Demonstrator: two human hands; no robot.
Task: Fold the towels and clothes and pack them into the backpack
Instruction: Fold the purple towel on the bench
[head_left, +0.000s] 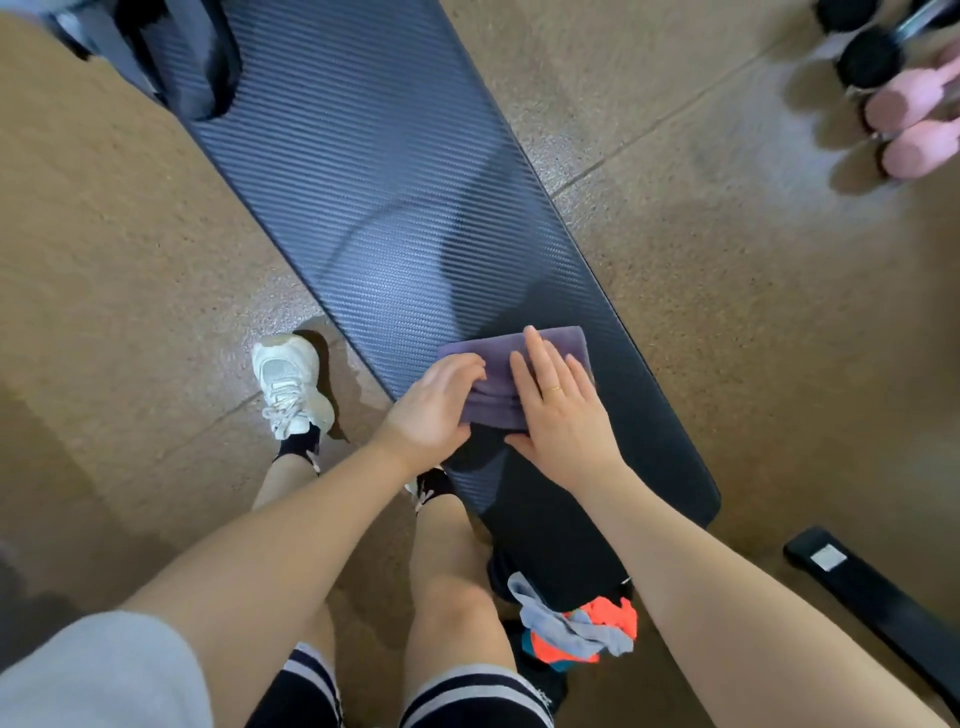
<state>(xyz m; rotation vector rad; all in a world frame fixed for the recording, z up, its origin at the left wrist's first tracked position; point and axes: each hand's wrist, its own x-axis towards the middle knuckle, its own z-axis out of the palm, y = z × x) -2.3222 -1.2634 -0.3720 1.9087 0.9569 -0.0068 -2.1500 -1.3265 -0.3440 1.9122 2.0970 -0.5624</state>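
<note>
A folded purple towel (511, 374) lies on the dark ribbed surface (395, 197), and both hands are on it. The left hand (434, 402) has its fingers (462, 371) curled over the towel's left end, pinching the stacked layers there. The right hand (558, 410) lies flat and open, its fingers (540, 358) spread across the top of the towel and pressing it down; it grips nothing. A thin ring shows on one finger of that hand. Beyond the fingertips of both hands the surface runs away bare, its weave catching light. Back toward the wrists, a dark garment (550, 540) lies on the near end of the surface, just below the towel. Further back, beside the right forearm, a grey cloth (566, 621) and an orange cloth (605, 616) hang bunched together at the surface's near edge. Well off to the left of the left fingers a white sneaker (291, 382) stands on the brown floor (130, 270). Far out past the right fingers, pink dumbbells (904, 127) and black dumbbells (867, 60) rest on the floor
</note>
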